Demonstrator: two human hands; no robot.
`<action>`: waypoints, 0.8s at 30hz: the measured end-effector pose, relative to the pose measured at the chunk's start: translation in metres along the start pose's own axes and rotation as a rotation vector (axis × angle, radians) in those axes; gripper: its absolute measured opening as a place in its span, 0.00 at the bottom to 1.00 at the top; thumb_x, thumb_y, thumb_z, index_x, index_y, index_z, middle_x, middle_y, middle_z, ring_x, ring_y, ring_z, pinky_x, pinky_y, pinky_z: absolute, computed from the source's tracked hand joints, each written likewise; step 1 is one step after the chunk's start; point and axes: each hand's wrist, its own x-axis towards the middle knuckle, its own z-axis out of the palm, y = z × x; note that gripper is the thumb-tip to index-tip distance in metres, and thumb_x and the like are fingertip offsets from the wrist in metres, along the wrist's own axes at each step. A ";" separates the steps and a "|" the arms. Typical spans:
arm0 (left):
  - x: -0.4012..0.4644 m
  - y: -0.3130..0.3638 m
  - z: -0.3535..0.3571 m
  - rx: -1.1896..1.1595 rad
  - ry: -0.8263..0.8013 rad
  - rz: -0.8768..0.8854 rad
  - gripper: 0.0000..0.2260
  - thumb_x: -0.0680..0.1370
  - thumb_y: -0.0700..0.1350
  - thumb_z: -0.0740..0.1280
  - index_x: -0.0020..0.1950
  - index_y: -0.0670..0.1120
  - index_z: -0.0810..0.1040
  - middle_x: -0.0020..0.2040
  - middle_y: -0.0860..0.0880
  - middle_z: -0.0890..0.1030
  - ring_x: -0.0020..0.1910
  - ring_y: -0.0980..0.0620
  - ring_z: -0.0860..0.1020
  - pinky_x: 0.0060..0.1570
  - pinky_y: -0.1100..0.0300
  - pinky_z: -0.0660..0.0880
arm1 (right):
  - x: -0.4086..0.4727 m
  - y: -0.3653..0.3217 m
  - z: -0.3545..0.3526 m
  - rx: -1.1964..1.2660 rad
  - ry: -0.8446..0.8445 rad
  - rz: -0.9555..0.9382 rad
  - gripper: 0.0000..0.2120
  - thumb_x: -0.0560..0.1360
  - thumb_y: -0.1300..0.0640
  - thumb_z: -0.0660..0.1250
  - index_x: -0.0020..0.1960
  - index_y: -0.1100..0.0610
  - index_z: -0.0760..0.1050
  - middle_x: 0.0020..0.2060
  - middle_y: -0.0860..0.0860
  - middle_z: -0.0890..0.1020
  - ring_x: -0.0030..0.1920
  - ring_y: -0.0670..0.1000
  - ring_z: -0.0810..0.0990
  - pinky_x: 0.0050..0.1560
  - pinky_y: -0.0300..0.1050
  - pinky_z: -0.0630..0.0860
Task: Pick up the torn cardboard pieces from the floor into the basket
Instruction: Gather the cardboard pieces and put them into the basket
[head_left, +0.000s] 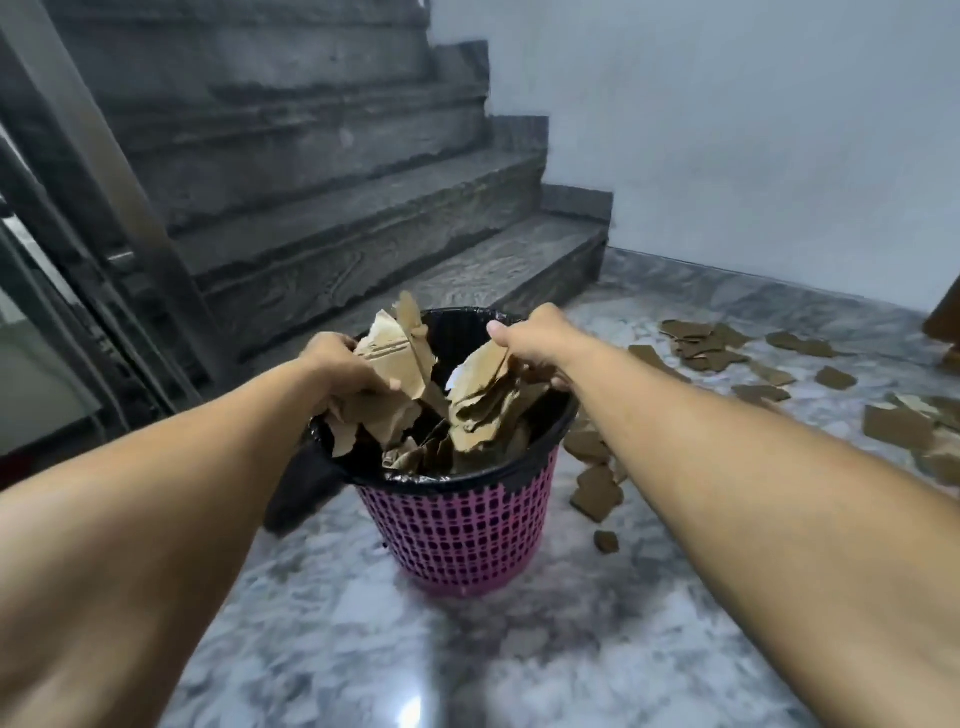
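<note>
dark stone stairs (332, 218), marble floor (467, 649), pale wall (753, 130).

Body: two forearms in view, both bare, no sleeves | left hand (340, 364): bare, no glove, ring or band seen | right hand (530, 338): bare, thumbnail short, wrist unadorned

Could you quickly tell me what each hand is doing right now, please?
Left hand: closed on torn cardboard pieces over the basket.
Right hand: closed on more cardboard.
</note>
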 end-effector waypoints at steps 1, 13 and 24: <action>-0.001 -0.001 0.003 0.004 -0.039 -0.014 0.27 0.63 0.46 0.82 0.56 0.40 0.77 0.54 0.43 0.80 0.51 0.43 0.79 0.51 0.50 0.78 | 0.000 0.001 0.001 -0.005 -0.001 0.000 0.31 0.78 0.46 0.66 0.72 0.65 0.63 0.63 0.58 0.74 0.54 0.58 0.77 0.30 0.43 0.66; -0.033 0.081 0.075 0.097 -0.198 0.228 0.16 0.67 0.52 0.79 0.42 0.44 0.77 0.47 0.43 0.81 0.47 0.44 0.81 0.49 0.49 0.79 | -0.040 0.070 -0.098 0.193 -0.055 0.148 0.02 0.78 0.64 0.67 0.47 0.62 0.74 0.36 0.57 0.75 0.40 0.54 0.78 0.36 0.45 0.81; -0.139 0.173 0.254 0.307 -0.642 0.534 0.18 0.70 0.49 0.77 0.53 0.40 0.80 0.48 0.40 0.84 0.44 0.43 0.84 0.47 0.48 0.82 | -0.131 0.249 -0.224 0.071 -0.005 0.500 0.04 0.79 0.57 0.66 0.52 0.58 0.75 0.38 0.53 0.75 0.33 0.47 0.76 0.30 0.41 0.79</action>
